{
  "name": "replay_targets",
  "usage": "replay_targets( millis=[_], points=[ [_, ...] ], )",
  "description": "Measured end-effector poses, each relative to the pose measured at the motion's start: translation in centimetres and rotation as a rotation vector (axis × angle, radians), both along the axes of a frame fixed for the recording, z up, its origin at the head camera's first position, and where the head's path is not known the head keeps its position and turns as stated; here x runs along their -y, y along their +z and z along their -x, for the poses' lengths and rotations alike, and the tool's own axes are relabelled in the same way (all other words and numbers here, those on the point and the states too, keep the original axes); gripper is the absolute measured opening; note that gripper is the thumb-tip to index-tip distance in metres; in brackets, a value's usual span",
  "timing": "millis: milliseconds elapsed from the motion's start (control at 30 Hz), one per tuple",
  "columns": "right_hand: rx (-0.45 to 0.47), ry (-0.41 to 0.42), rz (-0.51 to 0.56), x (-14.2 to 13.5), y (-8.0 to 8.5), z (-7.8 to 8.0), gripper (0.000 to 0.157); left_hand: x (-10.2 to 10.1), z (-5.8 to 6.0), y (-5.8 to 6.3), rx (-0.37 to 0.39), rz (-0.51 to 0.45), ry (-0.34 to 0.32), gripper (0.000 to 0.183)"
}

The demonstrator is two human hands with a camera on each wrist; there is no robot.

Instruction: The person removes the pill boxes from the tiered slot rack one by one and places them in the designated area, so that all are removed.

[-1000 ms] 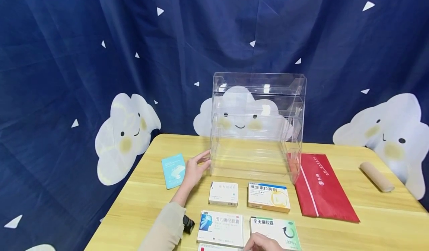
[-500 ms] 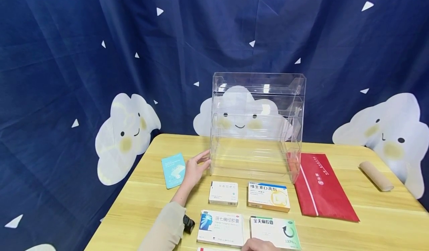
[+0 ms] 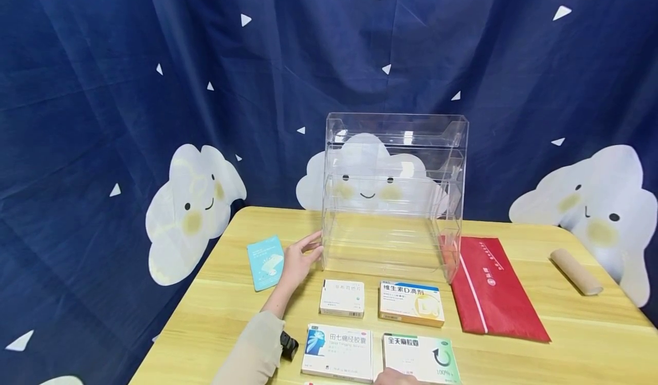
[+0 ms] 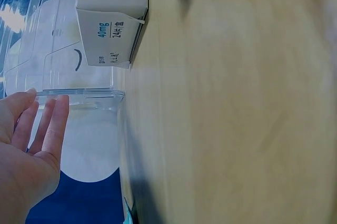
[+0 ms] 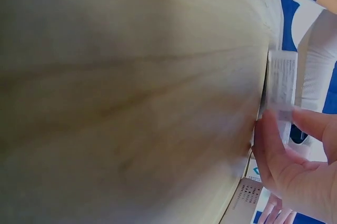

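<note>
My left hand reaches to the left side of a clear acrylic display rack. In the left wrist view its extended fingers touch the rack's edge. My right hand is mostly cut off by the bottom of the head view. The right wrist view shows it pinching the end of a white medicine box with fine print on its side. Beyond the right hand lie a green-and-white medicine box and a white one with a blue head picture.
Nearer the rack lie a small white medicine box and an orange-and-white vitamin D box. A red pouch lies to the rack's right, with a cardboard tube farther right. A light-blue packet lies left on the wooden table.
My right hand has drawn slightly down toward the table's near side, with the red-marked white medicine box moving almost out of the head view. My left hand stays at the rack.
</note>
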State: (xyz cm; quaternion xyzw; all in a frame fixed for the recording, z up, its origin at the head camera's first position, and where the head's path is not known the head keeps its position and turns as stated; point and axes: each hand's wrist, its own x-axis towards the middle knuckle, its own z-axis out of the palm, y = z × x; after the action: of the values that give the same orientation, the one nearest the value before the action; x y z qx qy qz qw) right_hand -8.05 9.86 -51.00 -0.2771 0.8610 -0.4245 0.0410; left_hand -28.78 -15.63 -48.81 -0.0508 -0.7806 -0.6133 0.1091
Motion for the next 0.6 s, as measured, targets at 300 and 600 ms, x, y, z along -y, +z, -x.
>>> replay_targets(
  millis=[300, 600],
  points=[
    [-0.172, 0.053, 0.054, 0.1, -1.5, 0.4, 0.017, 0.0, 0.0, -0.2, 0.013, -0.020, 0.002, 0.044],
    [-0.074, 0.014, 0.071, -0.1, -0.4, 0.2, 0.017, -0.3, 0.2, -0.3, 0.016, -0.031, -0.006, 0.044]
  ],
)
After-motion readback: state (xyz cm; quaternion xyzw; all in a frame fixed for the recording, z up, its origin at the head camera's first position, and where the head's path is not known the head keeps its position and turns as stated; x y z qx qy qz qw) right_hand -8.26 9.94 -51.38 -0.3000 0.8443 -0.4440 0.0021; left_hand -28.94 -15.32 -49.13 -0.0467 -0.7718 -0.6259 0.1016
